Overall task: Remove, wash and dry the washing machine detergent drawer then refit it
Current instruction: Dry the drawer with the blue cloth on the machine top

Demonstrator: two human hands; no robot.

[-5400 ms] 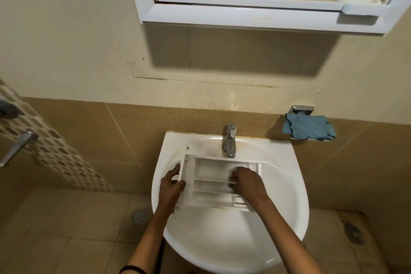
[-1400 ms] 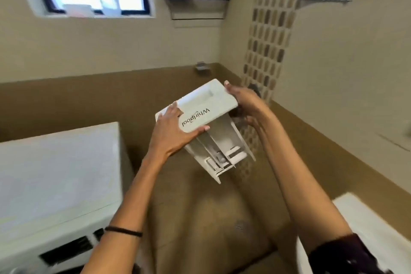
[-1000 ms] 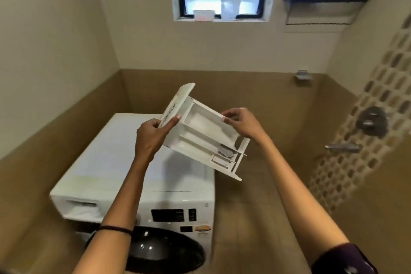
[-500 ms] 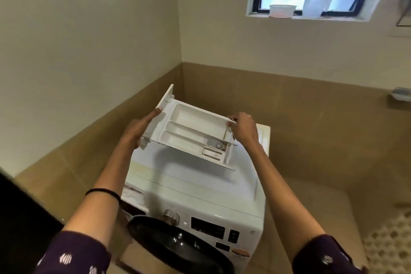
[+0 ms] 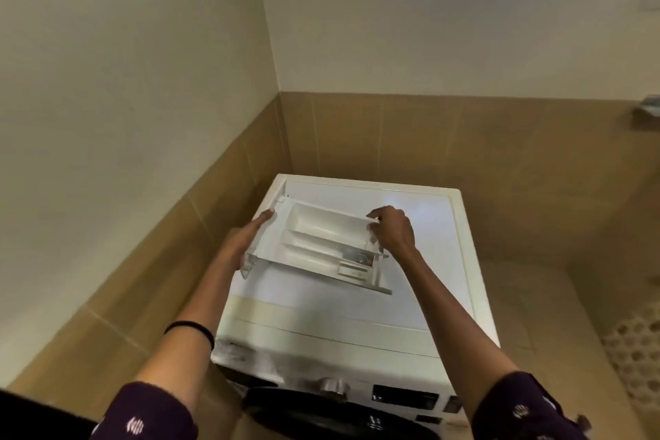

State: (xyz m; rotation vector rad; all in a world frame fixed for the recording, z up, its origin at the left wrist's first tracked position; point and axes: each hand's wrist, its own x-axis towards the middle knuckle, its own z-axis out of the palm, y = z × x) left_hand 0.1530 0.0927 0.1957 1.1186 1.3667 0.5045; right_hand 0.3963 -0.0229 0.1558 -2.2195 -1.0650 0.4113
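Fingers (image 5: 379,215) of right hand (image 5: 394,236) curl, pinching detergent drawer (image 5: 314,246) right end, left hand (image 5: 246,243) fingers straight against its left end, above washing machine (image 5: 357,314) top.

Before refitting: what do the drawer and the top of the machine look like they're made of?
Detergent drawer: moulded white plastic by the look, with a soft sheen; it has thin walls, rounded compartments and a clearer-looking tab at its front corner. Washing machine top: a smooth, glossy white panel that reflects light; it could be painted metal or laminate, and the picture does not settle which.
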